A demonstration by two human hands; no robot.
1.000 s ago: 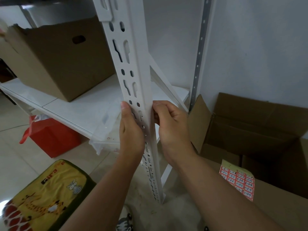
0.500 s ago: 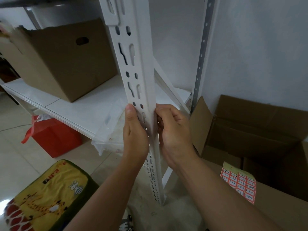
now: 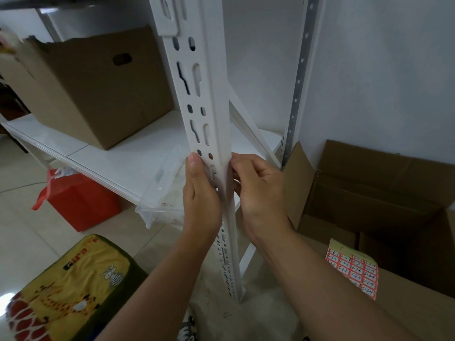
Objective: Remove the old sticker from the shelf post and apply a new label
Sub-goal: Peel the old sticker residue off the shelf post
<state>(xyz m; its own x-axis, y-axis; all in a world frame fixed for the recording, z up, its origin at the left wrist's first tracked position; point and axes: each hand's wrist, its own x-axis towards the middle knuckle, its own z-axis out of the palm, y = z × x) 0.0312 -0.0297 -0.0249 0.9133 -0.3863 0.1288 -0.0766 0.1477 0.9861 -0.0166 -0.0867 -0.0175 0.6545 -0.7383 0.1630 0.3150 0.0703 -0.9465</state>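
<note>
A white slotted shelf post [image 3: 209, 94] stands upright in the middle of the view. My left hand [image 3: 200, 200] grips its left side, with the thumb pressed flat on the front face beside the slots. My right hand [image 3: 258, 193] is at the post's right edge, its fingertips curled against the right face. No sticker shows on the post; the spot under my fingers is hidden. A sheet of red-bordered numbered labels [image 3: 354, 271] lies on a cardboard flap at the lower right.
A closed cardboard box [image 3: 93, 89] sits on the white shelf board [image 3: 118, 153]. A clear plastic tray [image 3: 167, 193] juts over its edge. An open cardboard box [image 3: 381, 193] stands at the right wall. A red bag [image 3: 81, 200] and a yellow cushion [image 3: 66, 291] are on the floor.
Both hands stay at the same place on the post. The view has shifted slightly, and my right fingertips have moved a little against the right edge.
</note>
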